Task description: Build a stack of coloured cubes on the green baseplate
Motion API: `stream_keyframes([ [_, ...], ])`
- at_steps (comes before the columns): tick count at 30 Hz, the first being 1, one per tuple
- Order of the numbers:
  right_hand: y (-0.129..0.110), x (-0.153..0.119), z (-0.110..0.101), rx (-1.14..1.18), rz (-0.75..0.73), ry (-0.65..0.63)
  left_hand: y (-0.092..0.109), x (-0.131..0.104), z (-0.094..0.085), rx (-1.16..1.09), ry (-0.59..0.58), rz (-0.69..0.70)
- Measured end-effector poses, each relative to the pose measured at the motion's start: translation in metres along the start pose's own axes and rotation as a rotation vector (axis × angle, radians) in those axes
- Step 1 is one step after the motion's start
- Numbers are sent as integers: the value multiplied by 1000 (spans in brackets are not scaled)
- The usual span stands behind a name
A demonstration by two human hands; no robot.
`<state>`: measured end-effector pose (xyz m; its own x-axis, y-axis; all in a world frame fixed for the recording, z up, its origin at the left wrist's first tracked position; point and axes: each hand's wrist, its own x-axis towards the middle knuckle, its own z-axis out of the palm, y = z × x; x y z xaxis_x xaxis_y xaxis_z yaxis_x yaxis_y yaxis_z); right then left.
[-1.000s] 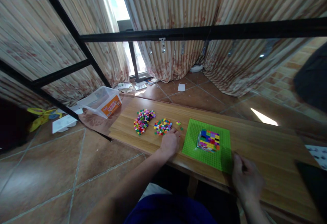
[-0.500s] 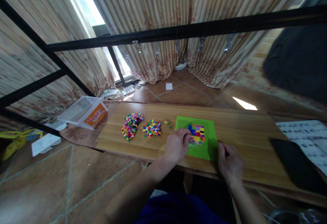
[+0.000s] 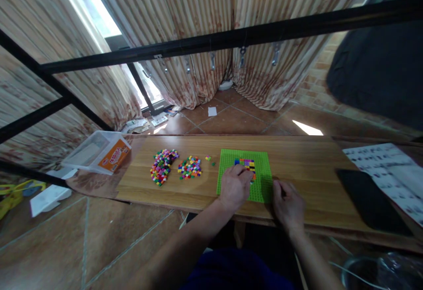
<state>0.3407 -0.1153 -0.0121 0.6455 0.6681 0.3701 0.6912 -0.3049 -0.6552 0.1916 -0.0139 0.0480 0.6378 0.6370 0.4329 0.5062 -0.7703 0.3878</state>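
Note:
My left hand (image 3: 235, 185) reaches over the green studded baseplate (image 3: 263, 173), its fingertips pinched together at the block of small coloured bricks (image 3: 248, 163) built on it. The hand covers the lower left of that block, and whatever the fingers pinch is hidden or too small to name. Just beyond the baseplate's right edge, my right hand (image 3: 289, 205) rests on the table with its fingers curled closed. Its palm side is hidden, so I cannot see if anything is in it.
Left on the wooden table (image 3: 307, 162) lie two piles of loose bricks, a larger pile (image 3: 161, 166) and a smaller pile (image 3: 190, 168). A few single bricks (image 3: 208, 158) sit nearer the plate. Farther out are a clear plastic box (image 3: 99, 149), a dark flat pad (image 3: 370, 199) and printed sheets (image 3: 380, 171).
My left hand has moved right and farther over the brick block, covering more of it. My right hand stays beside the baseplate. The whole view has shifted slightly.

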Motion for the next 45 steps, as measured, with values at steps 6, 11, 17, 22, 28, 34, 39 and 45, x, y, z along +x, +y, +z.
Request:
stream_keyframes([
  [6,1,0,1,-6,-18,6,1,0,1,-52,63,-22],
  [11,2,-1,1,-17,-22,15,1,5,0,-105,70,-69],
  [17,0,0,0,-1,-26,18,-1,4,2,-33,60,-17],
  [22,-1,-1,-1,-19,-11,-1,1,-3,-3,139,53,94],
  [28,0,-1,-1,-3,-16,4,6,-5,-9,307,-14,179],
  [34,-1,-1,0,-20,-2,-3,5,-2,-9,385,-66,276],
  [39,-1,0,0,-32,-17,13,4,0,-9,395,-89,356],
  [45,1,-2,-1,-82,-16,-6,5,-1,-9,375,-116,361],
])
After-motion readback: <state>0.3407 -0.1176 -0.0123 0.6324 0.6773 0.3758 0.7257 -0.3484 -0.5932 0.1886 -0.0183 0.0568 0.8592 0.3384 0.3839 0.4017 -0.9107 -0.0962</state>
